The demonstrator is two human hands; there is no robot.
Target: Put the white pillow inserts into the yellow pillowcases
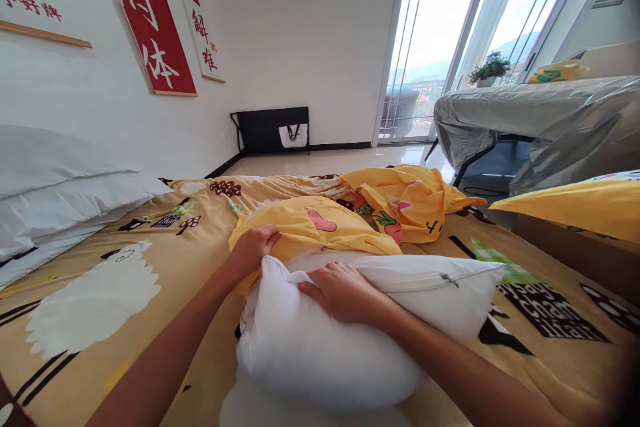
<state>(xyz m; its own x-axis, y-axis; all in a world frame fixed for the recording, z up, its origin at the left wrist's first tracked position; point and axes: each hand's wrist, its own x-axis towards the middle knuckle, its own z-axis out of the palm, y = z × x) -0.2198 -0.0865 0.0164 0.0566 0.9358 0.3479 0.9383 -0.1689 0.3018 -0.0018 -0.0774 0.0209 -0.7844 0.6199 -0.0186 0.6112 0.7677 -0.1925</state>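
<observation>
A plump white pillow (pixel 350 347) with a zip along its top edge lies on the bed in front of me. A yellow printed pillowcase (pixel 310 230) sits just behind it, its open edge over the pillow's far side. My left hand (pixel 253 247) is closed on the pillowcase's left edge at the pillow's corner. My right hand (pixel 340 290) lies on top of the pillow with fingers curled, pressing it down near the case's opening.
The bed carries a tan quilt (pixel 125 280) printed with sheep. White pillows (pixel 55 193) are stacked at the left. A crumpled yellow cover (pixel 415 197) lies beyond. A plastic-covered table (pixel 540 120) stands right, by glass doors (pixel 430 33). A black rack (pixel 273 130) leans against the wall.
</observation>
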